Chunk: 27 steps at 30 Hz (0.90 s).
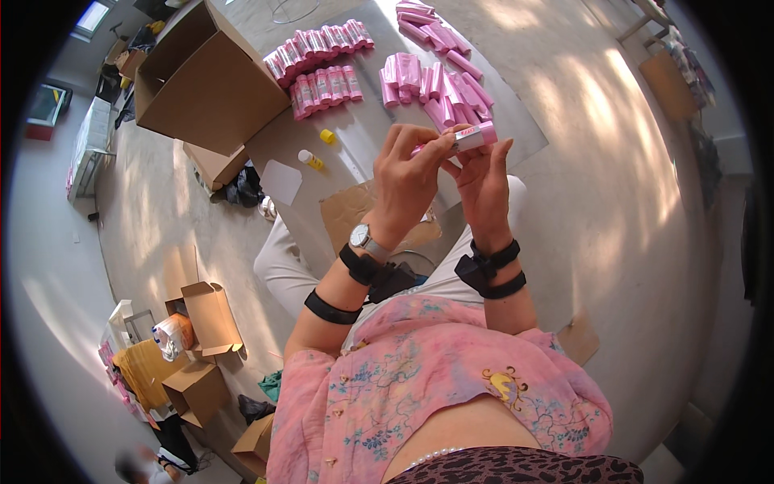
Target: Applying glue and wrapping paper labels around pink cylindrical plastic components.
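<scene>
- Head view, upper centre: a glossy pink roll [488,133] with a pale label [466,139] lies between 2 hands.
- Left hand [405,173]: fingers pinched together on the roll's left part.
- Right hand [485,189]: fingers loosely curled, thumb apart; I cannot tell whether they grip.
- The roll looks light, slippery, easily creased; its ends likely offer label-free holds.

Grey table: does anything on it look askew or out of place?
The pink rolls on the right lie jumbled, unlike the neat rows; a yellow cap sits loose near a white-and-yellow tube.
</scene>
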Motion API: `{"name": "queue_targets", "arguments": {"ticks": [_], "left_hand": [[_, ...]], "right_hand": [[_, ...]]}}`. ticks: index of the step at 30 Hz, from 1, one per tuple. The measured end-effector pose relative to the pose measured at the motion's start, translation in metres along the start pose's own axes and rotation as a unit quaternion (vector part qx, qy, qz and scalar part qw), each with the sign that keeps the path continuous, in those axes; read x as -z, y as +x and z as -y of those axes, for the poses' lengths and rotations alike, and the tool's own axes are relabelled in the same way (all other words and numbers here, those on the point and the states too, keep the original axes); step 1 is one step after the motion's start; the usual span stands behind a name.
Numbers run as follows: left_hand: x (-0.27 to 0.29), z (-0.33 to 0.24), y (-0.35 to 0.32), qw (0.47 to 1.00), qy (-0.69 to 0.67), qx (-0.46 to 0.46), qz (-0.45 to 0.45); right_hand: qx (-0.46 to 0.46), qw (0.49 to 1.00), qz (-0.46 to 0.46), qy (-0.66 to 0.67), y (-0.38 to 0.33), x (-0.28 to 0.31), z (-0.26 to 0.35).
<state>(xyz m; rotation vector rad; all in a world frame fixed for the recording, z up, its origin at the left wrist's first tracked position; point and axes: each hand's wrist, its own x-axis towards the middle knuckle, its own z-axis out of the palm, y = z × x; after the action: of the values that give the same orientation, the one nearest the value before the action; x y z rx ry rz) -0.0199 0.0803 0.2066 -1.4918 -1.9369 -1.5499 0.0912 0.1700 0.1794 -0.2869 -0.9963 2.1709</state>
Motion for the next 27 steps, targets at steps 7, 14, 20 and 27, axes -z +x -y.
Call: {"name": "queue_targets", "arguments": {"ticks": [7, 14, 20, 27], "left_hand": [[0.007, 0.004, -0.002, 0.98, 0.103, -0.165, 0.05], [0.008, 0.02, -0.009, 0.954, 0.151, -0.244, 0.083], [0.008, 0.038, -0.019, 0.95, 0.144, -0.264, 0.085], [0.02, 0.048, -0.022, 0.945, 0.132, -0.274, 0.118]], "right_hand": [[-0.006, 1.0, -0.023, 0.002, -0.005, -0.008, 0.0], [-0.069, 0.989, -0.129, -0.022, -0.006, -0.02, -0.004], [-0.087, 0.987, -0.134, -0.014, -0.007, -0.017, -0.009], [-0.096, 0.986, -0.139, 0.003, -0.006, -0.014, -0.015]]}}
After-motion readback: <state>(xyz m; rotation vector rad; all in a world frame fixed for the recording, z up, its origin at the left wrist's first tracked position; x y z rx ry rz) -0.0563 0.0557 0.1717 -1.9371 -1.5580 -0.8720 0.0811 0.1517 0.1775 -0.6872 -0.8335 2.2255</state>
